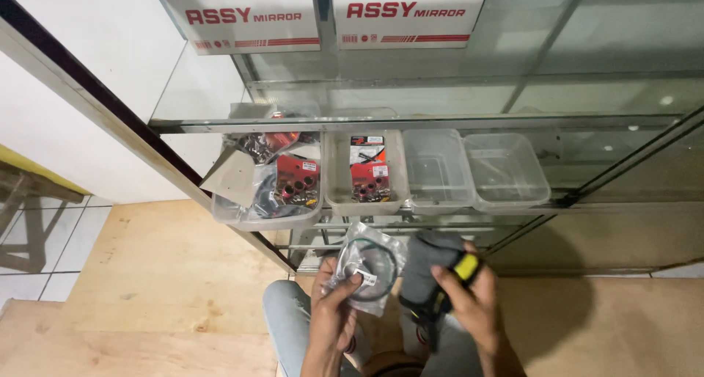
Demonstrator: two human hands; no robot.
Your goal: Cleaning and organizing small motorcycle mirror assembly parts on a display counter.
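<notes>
Shelf (411,122): four tubs in a row | two left tubs (268,217) hold packets | two right tubs (506,175) alongside | boxes (323,14) on top, behind

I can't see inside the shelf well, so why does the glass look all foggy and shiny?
Head view: room light bounces off the glass shelf, leaving pale streaks and small bright spots; the edges bend like a fisheye; the left hand with its clear plastic packet and the right hand on the grey and yellow tool are fairly sharp; a dark shadow falls on the wooden floor to the right.
</notes>
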